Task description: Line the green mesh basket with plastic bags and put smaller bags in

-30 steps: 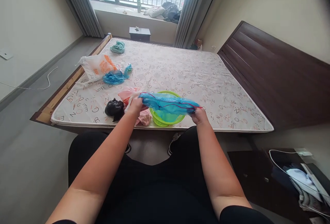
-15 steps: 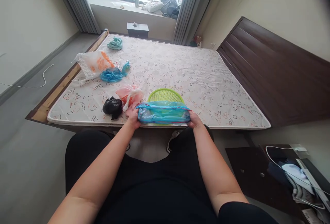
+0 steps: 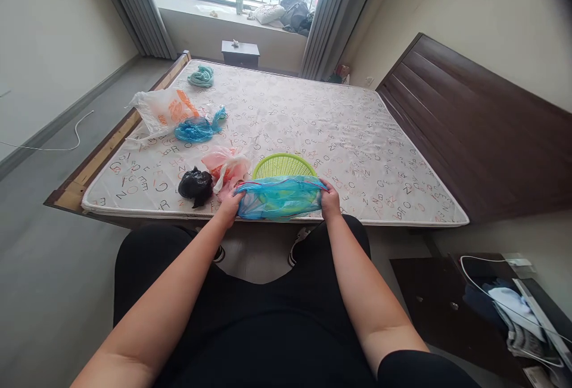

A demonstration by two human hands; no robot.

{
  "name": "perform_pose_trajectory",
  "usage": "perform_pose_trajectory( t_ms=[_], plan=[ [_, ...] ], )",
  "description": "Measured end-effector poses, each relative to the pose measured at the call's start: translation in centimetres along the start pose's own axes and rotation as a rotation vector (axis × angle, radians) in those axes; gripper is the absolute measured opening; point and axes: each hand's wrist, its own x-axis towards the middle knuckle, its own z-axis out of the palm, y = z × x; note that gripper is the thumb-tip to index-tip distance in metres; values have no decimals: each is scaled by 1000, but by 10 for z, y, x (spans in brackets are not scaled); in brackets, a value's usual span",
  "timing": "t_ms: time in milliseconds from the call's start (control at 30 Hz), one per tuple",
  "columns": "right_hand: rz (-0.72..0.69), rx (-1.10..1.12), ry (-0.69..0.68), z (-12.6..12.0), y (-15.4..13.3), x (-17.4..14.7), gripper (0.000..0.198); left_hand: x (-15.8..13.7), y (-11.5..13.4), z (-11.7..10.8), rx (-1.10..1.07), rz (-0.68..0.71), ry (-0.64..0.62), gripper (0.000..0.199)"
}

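Note:
A translucent blue plastic bag [image 3: 281, 198] with a red drawstring along its upper edge is stretched between my two hands. My left hand [image 3: 230, 204] is closed on its left end and my right hand [image 3: 329, 198] on its right end. Behind the bag a green mesh basket [image 3: 284, 165] rests on the mattress, its near part seen only dimly through the plastic. Close to my left hand lies a pink plastic bag [image 3: 227, 164], and left of that a knotted black plastic bag [image 3: 195, 185].
On the lettered mattress [image 3: 348, 137] lie a crumpled blue bag [image 3: 196, 129], a white bag with orange print [image 3: 165, 111] and a teal cloth bundle [image 3: 202, 76]. A dark headboard [image 3: 473, 120] rises at the right. A nightstand [image 3: 240, 53] stands beyond the bed.
The blue bag has gone from a flat, taut band to a looser, sagging shape hanging lower at the front. My hands have come slightly closer together, the right one moving inward.

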Motion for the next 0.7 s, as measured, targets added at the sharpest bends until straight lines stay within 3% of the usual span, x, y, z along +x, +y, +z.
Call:
perform_pose_trajectory(
  t_ms=[133,233,367,600,700],
  plan=[
    [46,52,15,3,-3,-1,54,-3,6,-14,115,-67,11,57],
    [39,78,-44,8,-6,-6,40,-4,9,-18,154,-79,16,61],
    [-20,-25,-144,14,-11,-14,23,-4,16,-16,224,-3,28,48],
    [-31,-184,-165,23,-26,-18,39,0,22,-11,252,-6,90,35],
    [-65,-321,-241,33,-26,-24,33,-2,21,-15,337,20,55,32]
  ],
)
